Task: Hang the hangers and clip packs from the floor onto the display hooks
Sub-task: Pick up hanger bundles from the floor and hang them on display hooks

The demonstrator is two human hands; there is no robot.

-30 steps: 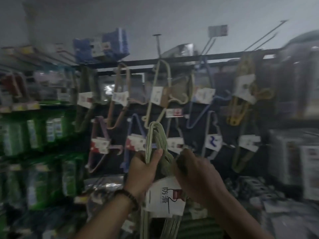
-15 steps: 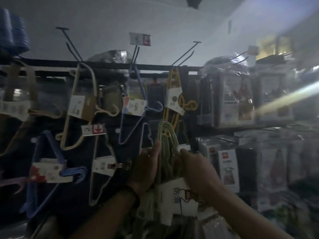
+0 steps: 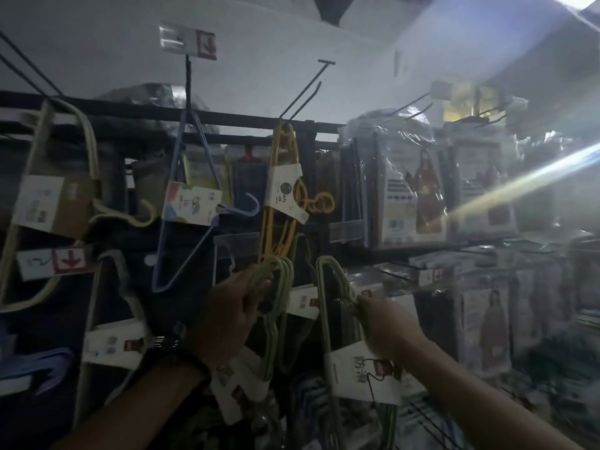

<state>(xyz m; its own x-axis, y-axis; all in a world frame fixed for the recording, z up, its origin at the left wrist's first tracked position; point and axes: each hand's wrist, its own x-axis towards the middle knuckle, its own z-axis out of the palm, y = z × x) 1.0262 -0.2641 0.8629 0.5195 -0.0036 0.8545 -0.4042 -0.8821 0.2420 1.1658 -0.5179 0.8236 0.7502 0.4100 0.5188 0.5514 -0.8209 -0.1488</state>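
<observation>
in a dim shop aisle, my left hand (image 3: 232,311) grips one bundle of pale green wire hangers (image 3: 279,306) at centre frame, fingers curled around its top bend just below the yellow plastic hanger pack (image 3: 282,190) that hangs from the black display rail (image 3: 227,120). this bundle's white card label (image 3: 240,389) drops below my wrist, where a dark beaded bracelet (image 3: 194,362) shows. my right hand (image 3: 386,323), a little right of centre, is closed on a second bundle of pale green wire hangers (image 3: 328,293), pinching its hook ends; the bundle's loop rises up and to the left of my knuckles, and its white card sleeve with red and black print (image 3: 365,375) sits just under my forearm. the two bundles are held apart, side by side, in front of the lower row of the display. whether either one is on a hook i cannot tell. in the upper middle a lilac wire hanger pack with a colourful card (image 3: 191,203) hangs from the rail, and a cream hanger pack with a brown card (image 3: 55,206) hangs at the left edge. bare black display hooks (image 3: 308,89) angle up above the rail. plastic-wrapped boxed goods (image 3: 412,190) fill the shelves on the right.
</observation>
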